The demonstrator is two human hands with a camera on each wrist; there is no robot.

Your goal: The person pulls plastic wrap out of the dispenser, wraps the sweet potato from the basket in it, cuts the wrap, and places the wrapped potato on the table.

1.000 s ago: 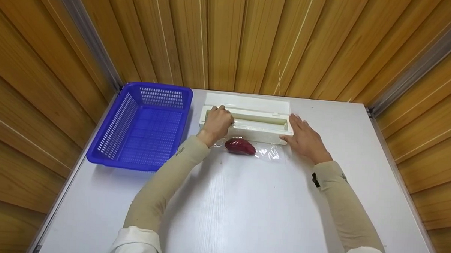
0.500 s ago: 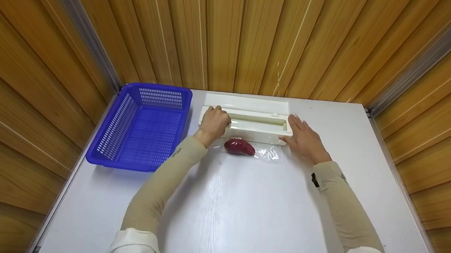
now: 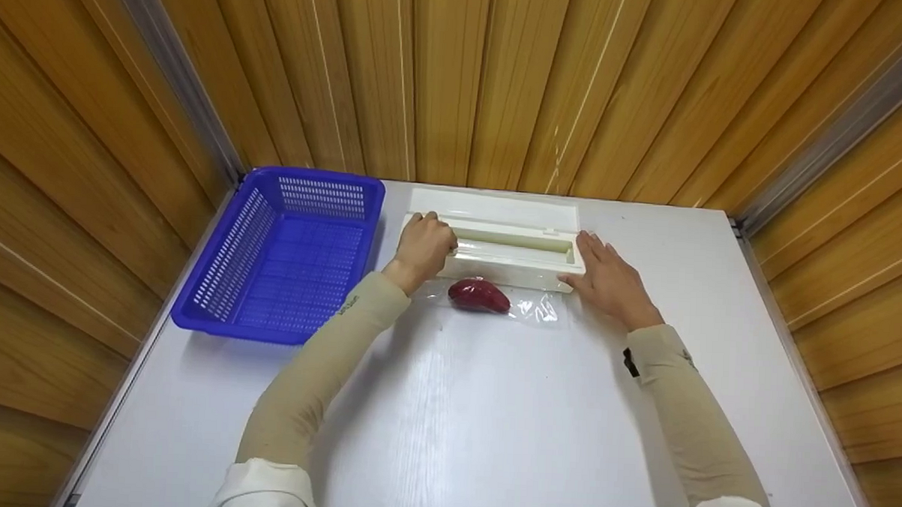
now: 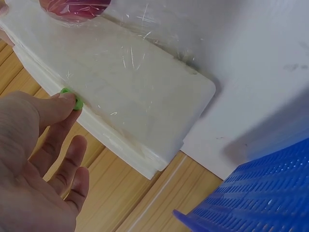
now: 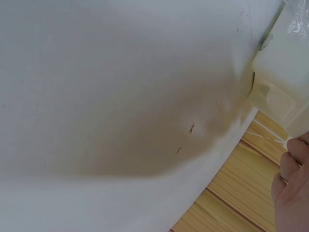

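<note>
A white cling film dispenser [image 3: 506,273] lies lengthwise at the back of the table, its lid [image 3: 494,207] folded back. Clear film [image 3: 537,309] stretches from its front edge over a dark red, elongated fruit or vegetable [image 3: 479,295] lying just in front. My left hand [image 3: 423,246] is at the dispenser's left part, and in the left wrist view thumb and forefinger pinch a small green slide cutter [image 4: 72,99] on its edge. My right hand [image 3: 609,280] holds the right end, thumb at the front corner and fingers along the end. The film roll is partly visible.
A blue slotted plastic basket [image 3: 278,262] stands left of the dispenser, close to the left forearm. The white table [image 3: 490,420] meets wood-panelled walls [image 3: 517,83] at the back and sides.
My left hand has slid a little to the left along the dispenser, exposing more of its slot. The right hand stays at the right end, and the red item has hardly moved.
</note>
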